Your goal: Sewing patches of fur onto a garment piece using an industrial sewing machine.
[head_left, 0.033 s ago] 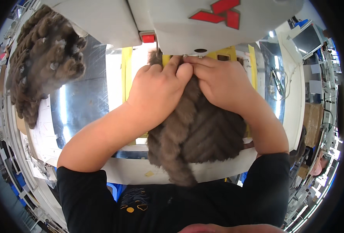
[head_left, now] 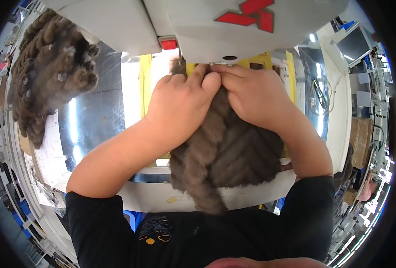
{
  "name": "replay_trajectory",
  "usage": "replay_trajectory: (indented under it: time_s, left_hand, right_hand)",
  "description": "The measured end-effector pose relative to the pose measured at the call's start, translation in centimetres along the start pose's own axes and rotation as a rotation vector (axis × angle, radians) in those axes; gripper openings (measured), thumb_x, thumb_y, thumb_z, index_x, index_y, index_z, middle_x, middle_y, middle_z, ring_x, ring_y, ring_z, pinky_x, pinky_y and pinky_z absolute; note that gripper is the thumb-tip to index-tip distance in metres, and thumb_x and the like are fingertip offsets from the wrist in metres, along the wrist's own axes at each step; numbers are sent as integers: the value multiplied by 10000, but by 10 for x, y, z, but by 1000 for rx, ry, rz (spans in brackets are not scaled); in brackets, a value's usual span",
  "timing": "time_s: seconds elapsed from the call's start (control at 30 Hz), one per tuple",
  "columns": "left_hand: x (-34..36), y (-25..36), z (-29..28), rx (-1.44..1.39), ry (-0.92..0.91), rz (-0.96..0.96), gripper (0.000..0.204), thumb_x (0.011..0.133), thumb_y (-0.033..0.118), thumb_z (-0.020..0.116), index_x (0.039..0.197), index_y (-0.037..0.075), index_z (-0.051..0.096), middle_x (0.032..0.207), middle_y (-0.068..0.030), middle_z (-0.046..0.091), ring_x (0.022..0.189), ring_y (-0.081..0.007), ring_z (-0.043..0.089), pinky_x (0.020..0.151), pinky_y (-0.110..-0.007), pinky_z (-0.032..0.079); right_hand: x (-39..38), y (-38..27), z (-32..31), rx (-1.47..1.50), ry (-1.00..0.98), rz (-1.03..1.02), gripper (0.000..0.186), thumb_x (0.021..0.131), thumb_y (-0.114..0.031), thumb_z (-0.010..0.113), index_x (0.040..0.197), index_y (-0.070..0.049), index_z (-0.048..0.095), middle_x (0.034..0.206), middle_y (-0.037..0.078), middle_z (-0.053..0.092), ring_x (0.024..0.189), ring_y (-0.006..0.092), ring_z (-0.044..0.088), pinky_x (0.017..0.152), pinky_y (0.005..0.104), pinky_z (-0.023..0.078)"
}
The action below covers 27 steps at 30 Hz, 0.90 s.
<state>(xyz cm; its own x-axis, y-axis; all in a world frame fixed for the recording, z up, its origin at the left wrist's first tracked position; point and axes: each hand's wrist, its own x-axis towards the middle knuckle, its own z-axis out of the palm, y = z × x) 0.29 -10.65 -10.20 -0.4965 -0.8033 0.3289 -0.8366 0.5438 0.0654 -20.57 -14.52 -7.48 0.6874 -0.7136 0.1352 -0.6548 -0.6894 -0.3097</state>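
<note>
- Well, left of the white machine head (head_left: 198, 33) we are seeing a fur heap (head_left: 55, 67); a bump could tip it sideways, and its folds are hiding its underside.
- Close under the machine head's near edge, we are watching the left hand (head_left: 178, 100) curling over the brown fur piece (head_left: 251, 154), thumb beside a bent forefinger. Fingers working this near the casing could get nipped. We are losing the tips, so we cannot tell how firmly it is gripping.
- Directly in front of the machine head, the fur piece is lying with its long fluffy strip (head_left: 202, 156) trailing toward the person; the strip's weight could drag everything askew. Hands and casing are covering the far end.
- Slightly right, under the machine head's edge, the right hand (head_left: 258, 91) is reaching its fingers toward the left one; uneven tension could pucker the fur. We cannot tell whether it is pinching or only pressing.
- Well right of the machine head, we are struggling to identify a thin looped thing (head_left: 320, 98), maybe wire, which could snag a forearm.
</note>
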Motion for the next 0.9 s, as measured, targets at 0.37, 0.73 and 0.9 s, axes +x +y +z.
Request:
replay_trajectory:
  time_s: [0.37, 0.73, 0.9]
  left_hand:
    - [1, -3, -5, -97, -64, -19, 222, 833, 48, 555, 1054, 47, 542, 1333, -160, 669, 852, -335, 681, 775, -430, 536]
    - [-1, -2, -11, -65, -106, -16, 234, 831, 46, 558, 1065, 34, 572, 1355, -193, 655, 890, -324, 690, 772, -421, 524]
    - [0, -7, -4, -9, 23, 61, 229, 801, 101, 608, 1027, 68, 624, 1199, -161, 709, 730, -231, 655, 642, -353, 479]
  right_hand:
    - [1, -3, -2, 3, 76, -27, 183, 846, -127, 652, 1002, -62, 722, 1031, 37, 732, 862, 276, 715, 668, 403, 564]
    - [1, -4, 3, -26, 116, -25, 132, 856, -108, 616, 943, -67, 706, 976, 28, 715, 850, 256, 715, 644, 393, 565]
    - [1, 0, 4, -59, 84, -38, 135, 868, -106, 594, 936, -75, 707, 950, 29, 708, 847, 249, 721, 625, 391, 563]
